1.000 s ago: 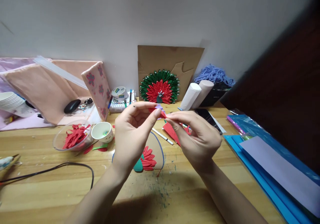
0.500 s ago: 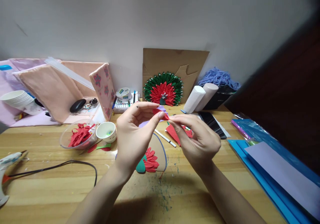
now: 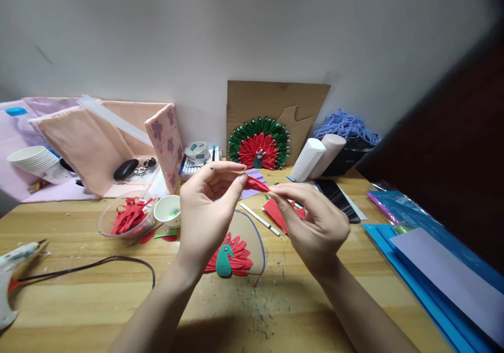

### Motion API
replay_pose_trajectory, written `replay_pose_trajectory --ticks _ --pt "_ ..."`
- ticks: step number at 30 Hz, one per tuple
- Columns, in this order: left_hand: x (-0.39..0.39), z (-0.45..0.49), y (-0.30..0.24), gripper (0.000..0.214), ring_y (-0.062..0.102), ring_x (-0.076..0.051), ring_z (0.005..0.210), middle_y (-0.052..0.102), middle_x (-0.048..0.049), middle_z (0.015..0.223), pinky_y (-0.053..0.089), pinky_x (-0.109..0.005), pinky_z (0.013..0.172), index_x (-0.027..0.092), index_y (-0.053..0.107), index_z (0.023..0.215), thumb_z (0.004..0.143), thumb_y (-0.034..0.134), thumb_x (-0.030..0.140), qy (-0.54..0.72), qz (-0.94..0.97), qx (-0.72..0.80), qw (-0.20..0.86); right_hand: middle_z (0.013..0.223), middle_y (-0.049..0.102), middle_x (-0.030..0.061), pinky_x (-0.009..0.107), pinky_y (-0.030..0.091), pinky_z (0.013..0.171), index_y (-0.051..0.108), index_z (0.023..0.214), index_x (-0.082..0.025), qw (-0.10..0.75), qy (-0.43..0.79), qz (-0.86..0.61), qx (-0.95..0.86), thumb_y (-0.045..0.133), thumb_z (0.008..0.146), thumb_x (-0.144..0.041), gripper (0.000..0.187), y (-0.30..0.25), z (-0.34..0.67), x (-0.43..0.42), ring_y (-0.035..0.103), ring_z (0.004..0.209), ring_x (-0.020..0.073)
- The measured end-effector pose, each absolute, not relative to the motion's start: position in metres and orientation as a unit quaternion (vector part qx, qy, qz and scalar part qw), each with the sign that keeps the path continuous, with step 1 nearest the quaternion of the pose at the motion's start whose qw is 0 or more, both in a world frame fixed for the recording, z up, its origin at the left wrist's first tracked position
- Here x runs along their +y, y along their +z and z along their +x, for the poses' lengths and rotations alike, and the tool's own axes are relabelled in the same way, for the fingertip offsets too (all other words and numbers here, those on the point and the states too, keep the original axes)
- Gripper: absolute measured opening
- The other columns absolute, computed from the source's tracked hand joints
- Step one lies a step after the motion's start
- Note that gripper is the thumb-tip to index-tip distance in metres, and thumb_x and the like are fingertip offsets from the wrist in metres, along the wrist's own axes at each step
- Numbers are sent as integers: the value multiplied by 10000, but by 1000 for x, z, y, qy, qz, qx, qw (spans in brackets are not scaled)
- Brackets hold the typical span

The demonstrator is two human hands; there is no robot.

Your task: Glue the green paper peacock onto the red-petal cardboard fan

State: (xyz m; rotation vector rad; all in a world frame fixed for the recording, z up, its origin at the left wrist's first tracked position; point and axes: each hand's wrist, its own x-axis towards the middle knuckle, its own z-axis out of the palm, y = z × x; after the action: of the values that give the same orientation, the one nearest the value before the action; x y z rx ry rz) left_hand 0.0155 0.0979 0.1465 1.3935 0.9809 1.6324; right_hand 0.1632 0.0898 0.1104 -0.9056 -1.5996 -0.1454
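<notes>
Between my two hands, above the table, stretches a narrow red paper strip (image 3: 256,183), pinched at both ends. My left hand (image 3: 207,206) holds its left end between thumb and fingers. The right end is in the fingertips of my right hand (image 3: 313,221). Below them on the table lies a cardboard piece (image 3: 250,232) with a blue curved edge. On it sit a green peacock body (image 3: 223,261) and red petal-like feathers (image 3: 240,253), partly hidden by my left wrist. Behind my right hand is a folded red sheet (image 3: 277,214).
A clear bowl of red strips (image 3: 129,216) and a paper cup (image 3: 168,211) stand on the left. A glue gun (image 3: 18,261) with a black cord lies at the left edge. A white pen (image 3: 260,219) lies mid-table; blue sheets (image 3: 409,261) are on the right. A finished peacock (image 3: 259,145) leans at the back.
The red strip shows longer and narrower between my fingers, with my hands slightly farther apart. The view has shifted a little, and more of the green peacock body shows.
</notes>
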Motion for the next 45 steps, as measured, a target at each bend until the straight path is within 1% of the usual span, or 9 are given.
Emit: replay_pose_trajectory --ticks 4,9,15,21,26,30,33,39,45 --pt "96 13 148 107 697 -165 768 722 -44 822 583 -262 724 179 676 862 757 676 201 629 569 378 370 788 711 17 308 551 695 666 880 -224 610 -49 -392 -687 637 792 -111 146 111 163 90 669 716 169" --pt "95 9 151 88 693 -160 750 729 -47 802 583 -261 738 177 714 818 732 699 188 568 629 367 383 793 705 13 296 541 693 667 878 -217 616 -24 -376 -692 647 782 -91 160 113 163 89 659 728 160" --pt "96 5 153 69 679 -166 768 727 -54 817 574 -280 737 197 737 790 734 699 192 555 667 350 353 791 700 10 301 537 693 666 870 -219 615 -9 -379 -691 646 783 -94 154 116 164 88 654 729 161" --pt "96 3 152 116 663 -143 747 722 -33 812 543 -266 706 227 739 816 775 656 159 549 715 335 274 787 694 7 282 529 696 659 852 -203 617 -11 -380 -689 651 774 -76 150 117 166 89 646 733 148" --pt "101 1 147 105 658 -128 723 715 -15 784 537 -255 681 215 726 806 758 673 139 567 736 312 200 782 687 8 284 525 688 659 850 -197 621 -13 -378 -687 645 783 -77 138 118 167 89 636 727 142" --pt "102 -1 147 90 664 -129 722 720 -10 773 547 -258 689 213 722 788 751 682 142 567 742 311 174 779 689 9 287 528 684 658 856 -200 617 -23 -365 -697 648 781 -74 146 118 168 90 636 726 144" --pt "101 0 149 51 673 -141 723 724 -21 762 564 -268 700 199 723 756 720 715 165 579 722 318 207 781 692 6 287 531 684 658 863 -204 617 -30 -358 -700 651 777 -69 160 118 168 90 638 727 143" --pt "100 6 150 109 702 -154 724 741 -42 788 592 -252 705 162 715 785 684 749 186 582 624 337 399 783 697 6 301 541 679 662 880 -214 619 -28 -346 -704 648 779 -73 175 116 168 89 650 729 151" --pt "103 7 149 102 707 -149 713 744 -30 754 591 -217 687 168 716 738 654 771 186 585 569 352 457 808 713 17 318 553 694 660 908 -218 605 -46 -340 -718 640 782 -77 191 115 167 90 668 752 168"
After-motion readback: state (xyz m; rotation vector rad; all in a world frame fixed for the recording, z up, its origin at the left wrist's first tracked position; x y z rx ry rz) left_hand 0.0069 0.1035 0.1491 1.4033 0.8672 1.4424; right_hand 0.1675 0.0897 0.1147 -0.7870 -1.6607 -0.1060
